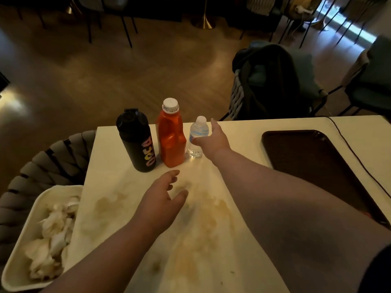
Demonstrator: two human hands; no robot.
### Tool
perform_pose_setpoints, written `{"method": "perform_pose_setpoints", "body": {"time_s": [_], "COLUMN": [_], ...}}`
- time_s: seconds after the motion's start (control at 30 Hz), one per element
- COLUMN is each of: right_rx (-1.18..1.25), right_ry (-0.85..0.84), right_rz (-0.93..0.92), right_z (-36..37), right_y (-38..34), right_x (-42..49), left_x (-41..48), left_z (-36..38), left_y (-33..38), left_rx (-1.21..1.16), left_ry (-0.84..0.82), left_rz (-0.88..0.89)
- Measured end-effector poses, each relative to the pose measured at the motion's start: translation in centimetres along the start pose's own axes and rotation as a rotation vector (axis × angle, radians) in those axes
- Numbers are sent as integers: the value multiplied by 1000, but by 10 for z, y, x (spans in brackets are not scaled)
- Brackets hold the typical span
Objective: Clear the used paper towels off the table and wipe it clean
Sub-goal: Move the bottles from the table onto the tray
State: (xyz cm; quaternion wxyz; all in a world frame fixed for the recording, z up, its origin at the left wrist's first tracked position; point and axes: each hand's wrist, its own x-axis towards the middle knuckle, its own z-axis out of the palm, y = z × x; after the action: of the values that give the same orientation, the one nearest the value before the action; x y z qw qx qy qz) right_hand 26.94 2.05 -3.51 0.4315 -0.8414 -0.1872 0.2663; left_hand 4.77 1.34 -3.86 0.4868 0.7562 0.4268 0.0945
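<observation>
R hand [213, 138] is spread open at the water bottle [197, 137], possibly touching it. L hand [163, 199], fingers loose, nothing held, is seen over the stained table [232, 127]; used paper towels [53, 231] are piled in the tray [19, 269], near left.

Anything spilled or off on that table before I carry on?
Yes. Brownish smears cover the white table in front of the bottles, under the left hand; it isn't wiped yet. Crumpled paper towels fill the white bin at left. All three bottles stand upright.
</observation>
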Motion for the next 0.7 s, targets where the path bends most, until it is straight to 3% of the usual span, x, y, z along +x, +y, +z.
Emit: {"method": "perform_pose_setpoints", "body": {"time_s": [0.13, 0.47, 0.7], "right_rx": [0, 89, 189], "right_ry": [-81, 79, 95], "right_rz": [-38, -115, -68], "right_z": [-3, -52, -111], "right_y": [4, 45, 82], "right_x": [14, -53, -124], "left_x": [-8, 3, -8], "left_z": [11, 47, 120], "left_y": [-5, 44, 105], "left_rx": [-17, -96, -275], "left_ry": [-8, 27, -102], "left_rz": [-18, 64, 160]}}
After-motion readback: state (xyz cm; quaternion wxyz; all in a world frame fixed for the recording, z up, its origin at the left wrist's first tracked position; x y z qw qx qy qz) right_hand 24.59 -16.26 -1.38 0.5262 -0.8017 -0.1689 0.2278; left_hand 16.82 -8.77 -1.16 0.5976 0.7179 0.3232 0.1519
